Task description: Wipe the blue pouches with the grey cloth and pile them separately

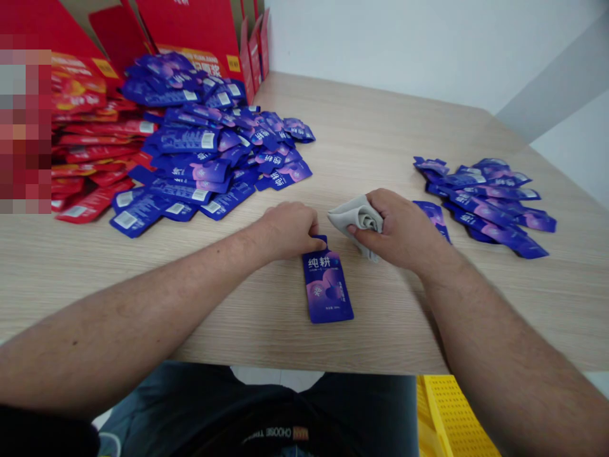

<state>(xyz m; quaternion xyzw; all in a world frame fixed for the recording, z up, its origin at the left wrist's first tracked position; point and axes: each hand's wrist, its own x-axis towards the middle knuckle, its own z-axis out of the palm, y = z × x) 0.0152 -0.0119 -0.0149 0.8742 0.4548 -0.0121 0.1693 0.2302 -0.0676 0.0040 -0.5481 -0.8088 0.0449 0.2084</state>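
Between thumb and fingers, my left hand [292, 230] pinches the top end of a blue-purple printed pouch [328, 289]. The pouch's front faces up, and its lower end points toward the table's near edge. A folded light-grey cloth [356, 219] is gripped in my right hand [397, 228], just right of the pouch and apart from it. Behind my right hand lies another blue pouch [434, 218], partly hidden. Farther right is a loose stack of similar blue pouches [495, 197].
A large heap of blue pouches [200, 152] lies at the left, beside piled red packets [99, 149]. Red cartons [195, 25] stand behind them. A white wall [380, 44] borders the wooden table [390, 336]. Below its front edge at right is a yellow perforated crate [457, 412].
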